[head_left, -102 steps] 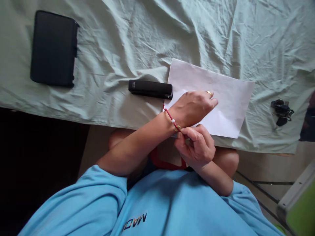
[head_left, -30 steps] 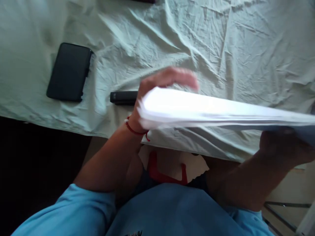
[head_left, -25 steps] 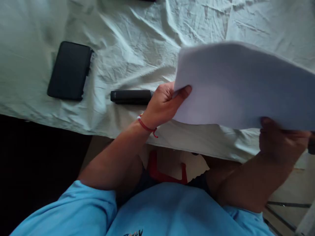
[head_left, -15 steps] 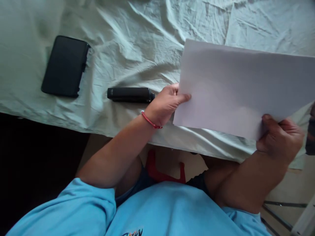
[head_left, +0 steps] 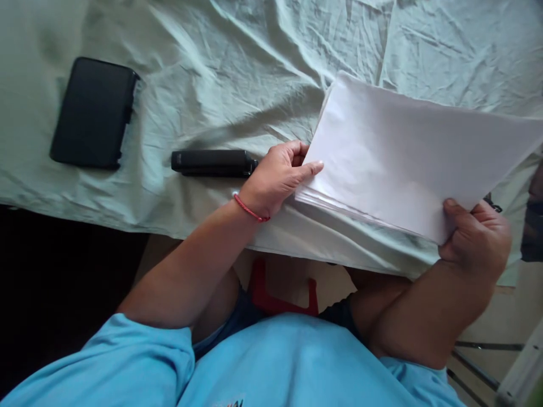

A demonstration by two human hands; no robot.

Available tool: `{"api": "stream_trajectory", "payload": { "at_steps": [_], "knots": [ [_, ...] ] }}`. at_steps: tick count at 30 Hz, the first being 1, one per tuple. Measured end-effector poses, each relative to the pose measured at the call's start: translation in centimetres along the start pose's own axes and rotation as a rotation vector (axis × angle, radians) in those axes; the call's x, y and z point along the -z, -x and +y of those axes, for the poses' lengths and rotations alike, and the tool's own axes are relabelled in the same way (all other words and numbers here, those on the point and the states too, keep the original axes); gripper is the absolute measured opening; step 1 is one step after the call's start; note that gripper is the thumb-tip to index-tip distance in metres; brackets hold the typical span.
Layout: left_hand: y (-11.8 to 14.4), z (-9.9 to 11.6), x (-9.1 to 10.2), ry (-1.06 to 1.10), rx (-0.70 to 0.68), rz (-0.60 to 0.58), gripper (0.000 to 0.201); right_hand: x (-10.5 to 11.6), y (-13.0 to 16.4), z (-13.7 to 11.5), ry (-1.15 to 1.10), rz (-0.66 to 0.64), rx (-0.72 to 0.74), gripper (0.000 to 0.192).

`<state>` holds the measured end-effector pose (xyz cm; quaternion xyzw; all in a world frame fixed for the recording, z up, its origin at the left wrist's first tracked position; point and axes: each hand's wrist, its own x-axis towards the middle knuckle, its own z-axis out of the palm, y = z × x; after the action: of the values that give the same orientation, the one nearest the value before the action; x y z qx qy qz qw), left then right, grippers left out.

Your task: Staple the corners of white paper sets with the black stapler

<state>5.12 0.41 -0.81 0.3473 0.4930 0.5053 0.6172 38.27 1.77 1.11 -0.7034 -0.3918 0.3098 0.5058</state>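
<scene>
Between my two hands is a stack of white paper sheets (head_left: 394,152), held over the cloth and tilted, its sheets slightly fanned along the near edge. My left hand (head_left: 282,172) pinches the stack's left edge, thumb on top and fingers underneath. At the near right corner, my right hand (head_left: 477,234) is closed on the paper with its thumb on the top sheet. A black, narrow oblong object (head_left: 210,163) lies just left of my left wrist, its right end close to that hand.
A black flat case (head_left: 94,113) lies at the left on the wrinkled pale green cloth (head_left: 203,85). A small dark object (head_left: 492,203) shows behind my right hand, too covered to name. Dark fabric (head_left: 532,220) hangs at the right edge.
The paper stack has tilted, and its lower sheets now show along the near and left edges. Both hands keep their hold. The view has shifted slightly to the right.
</scene>
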Motion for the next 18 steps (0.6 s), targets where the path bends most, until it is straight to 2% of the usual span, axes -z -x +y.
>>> {"api": "stream_trajectory", "payload": {
  "at_steps": [2,5,9,14,18],
  "knots": [
    [0.10,0.24,0.15,-0.094,-0.004,0.008,0.010,0.02,-0.05,0.04,-0.002,0.030,0.005,0.035],
    [0.24,0.57,0.23,-0.246,-0.030,0.088,0.031,0.00,0.07,-0.10,-0.004,0.021,-0.015,0.039],
    [0.42,0.71,0.05,-0.227,-0.033,0.104,0.049,0.15,0.10,-0.36,0.010,0.043,-0.056,0.043],
    [0.50,0.48,0.07,-0.109,-0.003,-0.004,0.035,0.62,-0.44,0.04,-0.010,0.074,-0.062,0.042],
    [0.52,0.53,0.30,-0.156,-0.005,0.053,0.038,0.66,-0.46,0.27,-0.001,0.052,-0.037,0.037]
  ]
}}
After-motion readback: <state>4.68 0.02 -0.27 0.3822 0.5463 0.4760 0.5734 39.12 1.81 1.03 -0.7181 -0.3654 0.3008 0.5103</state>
